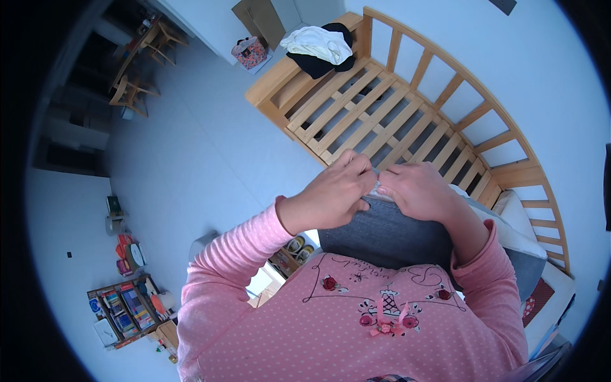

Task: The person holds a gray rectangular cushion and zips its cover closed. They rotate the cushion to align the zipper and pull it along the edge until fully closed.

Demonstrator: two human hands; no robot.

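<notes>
In the head view my left hand (334, 191) and my right hand (420, 193) are close together in front of my chest. Both have their fingers closed on the edge of a dark grey-blue fabric cover (391, 234), where a strip of whitish material shows between the fingers. The fabric hangs below my hands, against my pink dotted top. Larger grey and white padding, perhaps a cushion (518, 238), lies under and beyond my right forearm. Behind my hands is a slatted wooden sofa or bed frame (396, 138).
White and black clothes (317, 45) are heaped on the frame's wooden arm. A patterned bag (249, 52) stands beyond it. Wooden chairs (129, 93) are at the upper left, a bookshelf (129, 310) at the lower left. Shoes (300, 248) sit beside me at a low shelf.
</notes>
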